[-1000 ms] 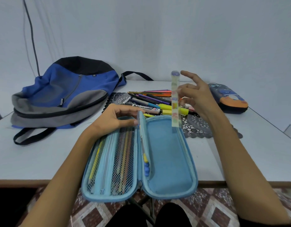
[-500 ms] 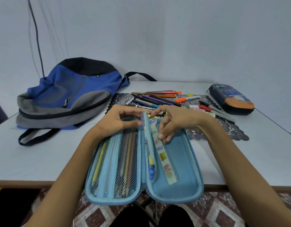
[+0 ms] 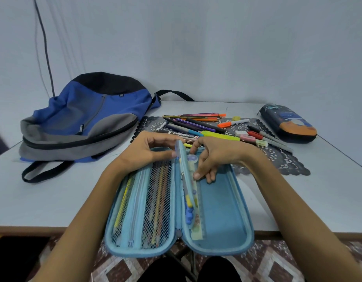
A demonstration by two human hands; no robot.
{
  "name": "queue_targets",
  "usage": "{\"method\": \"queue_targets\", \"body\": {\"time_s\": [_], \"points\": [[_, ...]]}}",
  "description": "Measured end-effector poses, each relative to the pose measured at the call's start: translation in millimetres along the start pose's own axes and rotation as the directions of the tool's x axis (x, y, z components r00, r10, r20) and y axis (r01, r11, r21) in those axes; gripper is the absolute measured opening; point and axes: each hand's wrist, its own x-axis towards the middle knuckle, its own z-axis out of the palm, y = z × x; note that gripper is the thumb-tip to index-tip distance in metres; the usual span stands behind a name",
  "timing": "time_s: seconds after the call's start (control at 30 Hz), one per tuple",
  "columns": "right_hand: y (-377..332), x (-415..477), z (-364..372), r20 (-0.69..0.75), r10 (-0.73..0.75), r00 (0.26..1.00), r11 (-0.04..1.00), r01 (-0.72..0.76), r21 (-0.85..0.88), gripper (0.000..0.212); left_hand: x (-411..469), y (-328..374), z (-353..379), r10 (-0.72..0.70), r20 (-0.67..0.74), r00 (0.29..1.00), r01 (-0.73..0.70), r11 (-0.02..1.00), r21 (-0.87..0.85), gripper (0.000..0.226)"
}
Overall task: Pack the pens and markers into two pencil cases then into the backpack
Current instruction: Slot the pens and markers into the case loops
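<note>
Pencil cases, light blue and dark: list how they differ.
The light blue case lies open at the near table edge; the dark case is shut, far right. The light blue case is plain; the dark case carries orange and printed art. Both are oblong and lie on the table.

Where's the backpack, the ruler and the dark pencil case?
backpack point(image 3: 70, 110): head view, blue front panel.
ruler point(image 3: 198, 228): head view, lower end.
dark pencil case point(image 3: 294, 130): head view, orange patch on lid.
</note>
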Motion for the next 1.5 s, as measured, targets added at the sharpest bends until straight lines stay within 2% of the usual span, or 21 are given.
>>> {"method": "queue_targets", "body": {"time_s": [0.6,0.7,0.77,0.87,0.97,1.13,1.27,1.37,1.5], "points": [[0.1,0.6,0.7,0.004,0.005,1.0,0.998,-0.005,-0.062,0.055,-0.4,-0.4,0.3,-0.013,-0.008,1.0,0.013,1.0,0.002,0.034],[0.8,-1.0,0.0,-0.034,-0.042,0.999,0.998,0.041,-0.05,0.048,-0.4,-0.5,0.4,-0.012,-0.002,1.0,0.012,1.0,-0.002,0.033],[0.7,-2.8,-2.0,-0.107,-0.124,0.986,0.991,0.119,-0.055,0.036,-0.5,-0.4,0.6,-0.01,-0.005,1.0,0.01,1.0,-0.01,0.033],[0.1,-3.1,-5.2,-0.327,-0.273,0.905,0.962,0.256,-0.095,0.017,-0.3,-0.2,0.8,-0.005,-0.003,1.0,0.005,1.0,-0.009,0.032],[2.5,0.7,-10.8,-0.565,-0.357,0.744,0.928,0.349,-0.126,0.012,-0.2,0.2,0.8,-0.014,-0.003,1.0,0.014,1.0,-0.008,0.032],[11.3,-0.9,-25.5,-0.769,-0.328,0.549,0.92,0.369,-0.129,0.014,-0.9,1.5,0.4,-0.02,-0.004,1.0,0.02,1.0,0.002,0.032],[20.9,-1.6,-36.9,-0.869,-0.266,0.418,0.945,0.29,-0.15,0.018,-1.1,1.0,0.6,-0.014,-0.002,1.0,0.014,1.0,0.012,0.032],[29.0,0.1,-43.3,-0.899,-0.228,0.373,0.963,0.22,-0.153,0.018,-0.8,1.3,1.0,-0.014,-0.007,1.0,0.014,1.0,0.007,0.032],[31.0,-2.0,-45.3,-0.903,-0.219,0.37,0.973,0.151,-0.175,0.018,-1.0,1.2,1.3,-0.014,-0.003,1.0,0.014,1.0,0.003,0.032]]}}
